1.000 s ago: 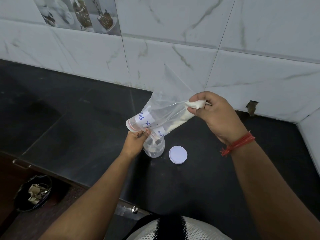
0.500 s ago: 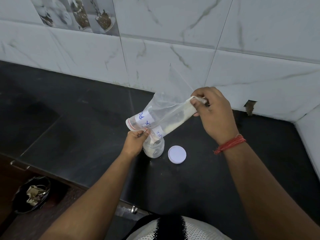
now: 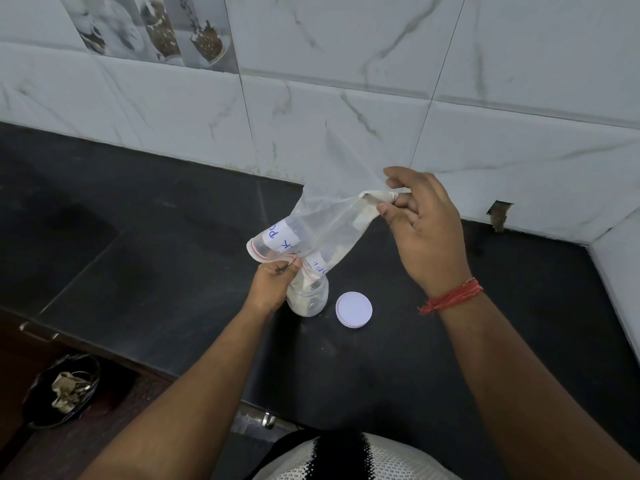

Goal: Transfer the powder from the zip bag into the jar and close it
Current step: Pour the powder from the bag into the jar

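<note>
A clear zip bag (image 3: 322, 230) with a red zip line and a white label hangs tilted, mouth down, over a small clear jar (image 3: 308, 299) on the black counter. Whitish powder lies in the bottom of the jar and a little clings inside the bag. My left hand (image 3: 273, 282) pinches the bag's mouth at the jar's rim. My right hand (image 3: 422, 230) holds the bag's raised bottom corner between thumb and fingers, higher and to the right. The jar's white round lid (image 3: 354, 310) lies flat on the counter just right of the jar.
The black stone counter (image 3: 138, 237) runs to a white marble-tiled wall (image 3: 346, 98) behind and a side wall at the right. The counter's front edge lies near my body. Below left on the floor sits a dark bin (image 3: 62, 389) with scraps.
The powder has run down out of the bag's upper end into the jar, which now holds more. My right hand has loosened its fingers around the raised corner.
</note>
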